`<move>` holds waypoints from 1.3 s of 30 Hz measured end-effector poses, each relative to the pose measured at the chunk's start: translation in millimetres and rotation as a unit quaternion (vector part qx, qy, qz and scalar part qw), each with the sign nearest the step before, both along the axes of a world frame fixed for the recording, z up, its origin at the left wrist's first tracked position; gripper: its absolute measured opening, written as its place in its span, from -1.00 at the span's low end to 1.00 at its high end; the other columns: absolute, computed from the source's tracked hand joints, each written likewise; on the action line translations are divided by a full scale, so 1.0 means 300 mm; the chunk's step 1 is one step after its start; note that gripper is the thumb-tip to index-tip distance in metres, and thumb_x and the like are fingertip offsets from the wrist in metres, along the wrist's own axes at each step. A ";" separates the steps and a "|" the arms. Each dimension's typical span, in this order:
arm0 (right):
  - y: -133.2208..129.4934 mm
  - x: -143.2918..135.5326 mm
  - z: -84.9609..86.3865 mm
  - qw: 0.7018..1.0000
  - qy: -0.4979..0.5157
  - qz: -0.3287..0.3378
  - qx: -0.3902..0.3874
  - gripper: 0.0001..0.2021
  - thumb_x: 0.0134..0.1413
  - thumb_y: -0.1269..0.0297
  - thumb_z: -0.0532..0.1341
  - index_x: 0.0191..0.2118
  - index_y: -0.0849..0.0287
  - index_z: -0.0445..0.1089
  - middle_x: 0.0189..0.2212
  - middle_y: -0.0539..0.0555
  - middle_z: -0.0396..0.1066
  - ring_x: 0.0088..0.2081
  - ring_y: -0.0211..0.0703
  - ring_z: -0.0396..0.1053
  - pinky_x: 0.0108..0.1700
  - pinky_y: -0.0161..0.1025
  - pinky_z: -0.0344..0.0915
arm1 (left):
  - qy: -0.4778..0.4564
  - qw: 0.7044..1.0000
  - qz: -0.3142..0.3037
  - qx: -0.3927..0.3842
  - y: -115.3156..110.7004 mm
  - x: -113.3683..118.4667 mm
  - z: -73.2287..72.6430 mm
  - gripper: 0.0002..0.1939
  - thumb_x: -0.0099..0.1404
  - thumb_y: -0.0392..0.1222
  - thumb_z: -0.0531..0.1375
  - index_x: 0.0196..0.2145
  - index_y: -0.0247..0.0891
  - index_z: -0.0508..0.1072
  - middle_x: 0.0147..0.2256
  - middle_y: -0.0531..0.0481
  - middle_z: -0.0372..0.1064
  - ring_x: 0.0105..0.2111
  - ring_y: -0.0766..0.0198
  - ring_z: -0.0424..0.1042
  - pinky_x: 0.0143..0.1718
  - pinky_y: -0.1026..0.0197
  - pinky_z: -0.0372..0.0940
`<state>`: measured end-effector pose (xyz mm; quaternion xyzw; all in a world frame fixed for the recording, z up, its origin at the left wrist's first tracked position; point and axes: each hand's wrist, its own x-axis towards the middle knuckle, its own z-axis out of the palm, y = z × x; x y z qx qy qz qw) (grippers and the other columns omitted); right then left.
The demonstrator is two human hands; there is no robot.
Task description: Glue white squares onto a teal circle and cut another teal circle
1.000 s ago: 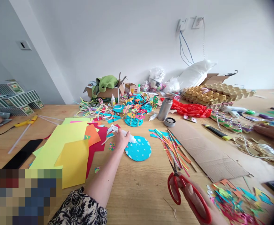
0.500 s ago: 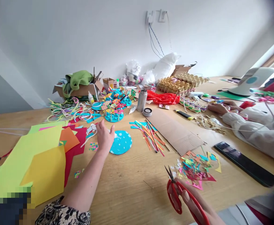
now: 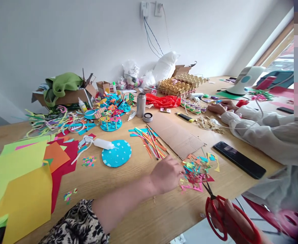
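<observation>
My left hand (image 3: 168,174) reaches across to the pile of coloured paper scraps (image 3: 196,169). Its fingers are curled in at the pile's left edge, and their tips are partly hidden, so what they pinch cannot be made out. Red-handled scissors (image 3: 220,206) are in my right hand (image 3: 231,217), at the table's front edge. Their narrow blades point up-left toward the scraps and are a little apart. Further left lies a blue disc (image 3: 116,156) with pale patches, a white glue bottle (image 3: 103,144) lying over its upper left edge.
Bright paper sheets (image 3: 24,183) cover the left side. Thin paper strips (image 3: 150,140), a cardboard piece (image 3: 175,134) and a black phone (image 3: 239,159) lie beyond the scraps. A metal flask (image 3: 141,105) stands mid-table. At right, another person's hands (image 3: 219,107) work near a cable.
My left hand has left the glue bottle by the blue disc and moved right to the scraps. The view has turned right. My right hand still holds the scissors.
</observation>
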<state>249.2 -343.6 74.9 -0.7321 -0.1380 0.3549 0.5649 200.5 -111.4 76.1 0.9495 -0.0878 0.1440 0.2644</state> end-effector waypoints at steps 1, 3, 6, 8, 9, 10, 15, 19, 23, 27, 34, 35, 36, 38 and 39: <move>-0.001 0.000 0.006 1.000 0.027 0.004 -0.001 -0.47 -0.03 -0.30 0.10 -0.57 0.13 0.32 -0.64 0.04 0.29 -0.54 -0.13 0.27 -0.37 -0.13 0.32 | 0.004 0.999 -0.024 0.023 -0.023 0.024 -0.012 -0.87 0.29 -0.26 0.17 -0.29 -0.29 0.54 -0.31 -0.05 0.48 -0.21 0.20 0.36 -0.03 0.16 0.20; -0.004 0.004 0.014 0.997 0.078 0.003 -0.002 -0.47 -0.03 -0.31 0.09 -0.57 0.12 0.30 -0.66 0.03 0.27 -0.60 -0.18 0.20 -0.46 -0.18 0.25 | 0.005 0.997 -0.058 0.053 -0.058 0.066 -0.025 -0.84 0.29 -0.23 0.17 -0.27 -0.30 0.55 -0.30 -0.08 0.47 -0.19 0.18 0.35 -0.03 0.16 0.20; -0.011 0.014 0.019 0.991 0.134 -0.025 -0.001 -0.48 -0.03 -0.30 0.10 -0.58 0.11 0.27 -0.71 0.00 0.21 -0.64 -0.23 0.12 -0.52 -0.23 0.13 | -0.005 0.992 -0.096 0.083 -0.092 0.106 -0.021 -0.74 0.24 -0.08 0.23 -0.22 -0.32 0.54 -0.26 -0.12 0.44 -0.15 0.13 0.33 0.00 0.14 0.18; -0.016 0.022 0.021 0.986 0.165 -0.038 0.002 -0.49 -0.02 -0.27 0.12 -0.59 0.11 0.25 -0.72 -0.01 0.20 -0.64 -0.25 0.09 -0.52 -0.25 0.09 | -0.006 0.988 -0.108 0.109 -0.107 0.125 -0.014 -0.57 0.14 0.05 0.30 -0.16 -0.34 0.51 -0.21 -0.18 0.41 -0.10 0.07 0.31 0.03 0.09 0.18; -0.019 0.026 0.022 0.984 0.176 -0.040 0.006 -0.49 -0.01 -0.26 0.13 -0.60 0.12 0.25 -0.72 -0.01 0.21 -0.64 -0.25 0.09 -0.51 -0.25 0.08 | -0.002 0.987 -0.106 0.118 -0.113 0.134 -0.013 -0.48 0.08 0.09 0.33 -0.13 -0.36 0.49 -0.18 -0.21 0.39 -0.08 0.03 0.31 0.03 0.07 0.18; -0.021 0.030 0.022 0.982 0.184 -0.039 0.011 -0.50 0.00 -0.24 0.14 -0.61 0.13 0.25 -0.71 0.00 0.21 -0.63 -0.25 0.09 -0.51 -0.26 0.08 | 0.006 0.987 -0.102 0.125 -0.119 0.143 -0.015 -0.44 0.05 0.10 0.34 -0.10 -0.37 0.47 -0.15 -0.23 0.38 -0.07 0.01 0.30 0.01 0.05 0.20; -0.029 0.045 0.012 0.978 0.200 -0.057 0.024 -0.52 -0.01 -0.23 0.16 -0.55 0.13 0.33 -0.70 0.00 0.25 -0.63 -0.26 0.10 -0.51 -0.27 0.05 | 0.059 0.982 -0.110 0.143 -0.141 0.186 -0.064 -0.81 0.21 -0.15 0.25 -0.32 -0.36 0.52 -0.27 -0.22 0.42 -0.17 0.05 0.36 -0.10 0.07 0.27; -0.038 0.048 -0.004 0.979 0.196 -0.045 0.019 -0.52 0.01 -0.23 0.15 -0.53 0.14 0.33 -0.68 -0.01 0.25 -0.61 -0.26 0.11 -0.50 -0.28 0.06 | 0.076 0.986 -0.088 0.117 -0.145 0.188 -0.094 -0.83 0.24 -0.39 0.12 -0.39 -0.35 0.52 -0.29 -0.19 0.42 -0.22 0.10 0.38 -0.19 0.12 0.30; -0.033 0.058 -0.014 0.982 0.186 -0.020 -0.002 -0.51 0.03 -0.25 0.12 -0.48 0.15 0.34 -0.68 -0.04 0.24 -0.60 -0.29 0.09 -0.49 -0.31 0.05 | 0.092 0.991 -0.060 0.075 -0.137 0.186 -0.106 -0.80 0.28 -0.33 0.10 -0.34 -0.36 0.55 -0.32 -0.18 0.44 -0.25 0.12 0.41 -0.23 0.16 0.32; -0.008 0.080 -0.012 0.985 0.170 0.009 -0.021 -0.46 0.03 -0.28 0.08 -0.48 0.17 0.34 -0.69 -0.07 0.20 -0.61 -0.33 0.06 -0.50 -0.34 0.05 | 0.104 0.994 -0.034 0.027 -0.129 0.194 -0.117 -0.80 0.30 -0.27 0.12 -0.28 -0.30 0.56 -0.33 -0.12 0.47 -0.26 0.16 0.42 -0.19 0.17 0.32; 0.039 0.115 0.013 0.978 0.195 0.013 -0.079 -0.46 0.01 -0.26 0.11 -0.51 0.20 0.33 -0.72 -0.08 0.21 -0.72 -0.45 -0.12 -0.67 -0.44 -0.20 | 0.134 0.990 -0.002 -0.041 -0.127 0.190 -0.104 -0.83 0.26 -0.29 0.12 -0.34 -0.28 0.53 -0.33 -0.08 0.50 -0.24 0.18 0.44 -0.16 0.20 0.30; 0.044 0.118 0.015 0.976 0.199 0.011 -0.083 -0.47 0.01 -0.26 0.12 -0.52 0.20 0.33 -0.72 -0.08 0.21 -0.72 -0.46 -0.14 -0.68 -0.44 -0.21 | 0.141 0.989 0.008 -0.051 -0.127 0.189 -0.101 -0.84 0.26 -0.29 0.12 -0.29 -0.27 0.51 -0.31 -0.08 0.50 -0.25 0.18 0.45 -0.17 0.20 0.31; 0.049 0.120 0.015 0.975 0.203 0.009 -0.086 -0.47 0.00 -0.26 0.12 -0.52 0.20 0.32 -0.73 -0.07 0.22 -0.73 -0.46 -0.15 -0.69 -0.45 -0.21 | 0.147 0.987 0.018 -0.061 -0.127 0.188 -0.097 -0.82 0.25 -0.28 0.12 -0.22 -0.27 0.48 -0.29 -0.08 0.50 -0.26 0.18 0.45 -0.20 0.19 0.32; 0.057 0.122 0.013 0.974 0.208 0.010 -0.085 -0.47 0.01 -0.26 0.12 -0.51 0.20 0.32 -0.72 -0.06 0.25 -0.73 -0.47 -0.14 -0.70 -0.46 -0.20 | 0.159 0.983 0.032 -0.081 -0.127 0.187 -0.091 -0.73 0.23 -0.27 0.12 -0.10 -0.28 0.41 -0.26 -0.09 0.50 -0.28 0.16 0.47 -0.23 0.18 0.33; 0.061 0.123 0.012 0.974 0.210 0.011 -0.084 -0.47 0.01 -0.26 0.11 -0.51 0.20 0.32 -0.72 -0.06 0.26 -0.73 -0.47 -0.13 -0.70 -0.47 -0.20 | 0.164 0.982 0.034 -0.092 -0.126 0.187 -0.088 -0.69 0.21 -0.28 0.13 -0.07 -0.29 0.39 -0.24 -0.10 0.50 -0.27 0.15 0.47 -0.23 0.17 0.34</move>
